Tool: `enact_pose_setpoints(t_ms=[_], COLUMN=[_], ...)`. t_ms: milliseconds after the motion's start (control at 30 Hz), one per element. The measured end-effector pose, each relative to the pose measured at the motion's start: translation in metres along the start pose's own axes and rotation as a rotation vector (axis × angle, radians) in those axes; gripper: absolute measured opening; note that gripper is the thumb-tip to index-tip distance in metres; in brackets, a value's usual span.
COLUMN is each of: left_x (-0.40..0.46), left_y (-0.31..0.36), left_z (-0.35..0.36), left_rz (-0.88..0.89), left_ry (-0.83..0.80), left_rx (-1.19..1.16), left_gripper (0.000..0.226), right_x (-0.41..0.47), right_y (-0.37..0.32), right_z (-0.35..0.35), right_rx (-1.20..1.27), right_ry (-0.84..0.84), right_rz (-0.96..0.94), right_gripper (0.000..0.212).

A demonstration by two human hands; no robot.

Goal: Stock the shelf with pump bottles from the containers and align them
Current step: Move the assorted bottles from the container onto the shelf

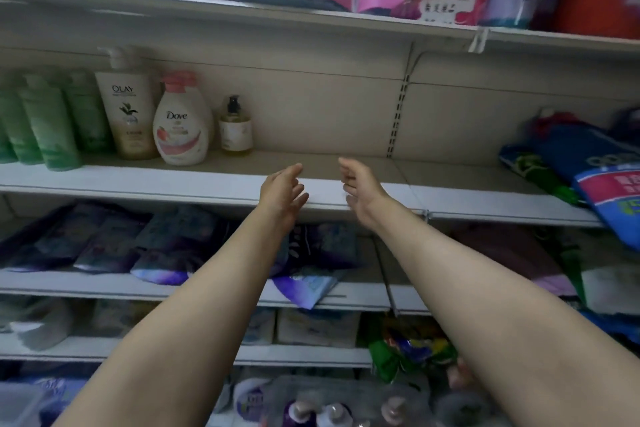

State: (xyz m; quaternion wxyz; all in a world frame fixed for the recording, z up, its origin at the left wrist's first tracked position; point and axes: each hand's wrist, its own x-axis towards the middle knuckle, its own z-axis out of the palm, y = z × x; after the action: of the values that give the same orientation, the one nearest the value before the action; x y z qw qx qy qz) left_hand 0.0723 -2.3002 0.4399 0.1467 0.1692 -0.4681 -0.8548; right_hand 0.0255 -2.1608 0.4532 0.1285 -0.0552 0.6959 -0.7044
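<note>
Reaching empty: left hand (282, 188), right hand (360, 188); bottom-edge bottles (332, 414) blurred, cropped.

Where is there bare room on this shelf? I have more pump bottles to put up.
The shelf board is bare from the small amber bottle rightward to the blue bags, past the upright slot rail. Both hands, left and right, are empty at its front edge. Left of the Dove bottle it is crowded.

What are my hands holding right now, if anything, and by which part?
Nothing. The left hand and right hand are both empty, fingers loose, in front of the bare stretch of the white metal shelf.
</note>
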Motion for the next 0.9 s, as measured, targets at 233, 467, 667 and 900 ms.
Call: enact_pose_setpoints(t_ms=[233, 467, 667, 900], left_x=[-0.055, -0.108, -0.142, -0.173], left_y=[-0.07, -0.181, -0.275, -0.364], left_z=[0.024, -0.003, -0.053, -0.093], left_rz=[-0.064, -0.271, -0.441, -0.619], left_ry=[-0.024, -0.02, 0.076, 0.043], left_rx=[0.049, 0.187, 0.338, 0.481], left_gripper=[0.008, 0.015, 0.029, 0.039], right_x=[-0.053, -0.096, -0.133, -0.172], right_y=[0.036, 0.13, 0.218, 0.321], right_z=[-0.072, -0.123, -0.142, -0.17], right_rx=[0.009, 0.01, 0.028, 0.103], right_ry=[0.054, 0.097, 0.162, 0.28], right_rz=[0.027, 0.204, 0.394, 0.635], right_gripper=[0.047, 0.055, 0.046, 0.017])
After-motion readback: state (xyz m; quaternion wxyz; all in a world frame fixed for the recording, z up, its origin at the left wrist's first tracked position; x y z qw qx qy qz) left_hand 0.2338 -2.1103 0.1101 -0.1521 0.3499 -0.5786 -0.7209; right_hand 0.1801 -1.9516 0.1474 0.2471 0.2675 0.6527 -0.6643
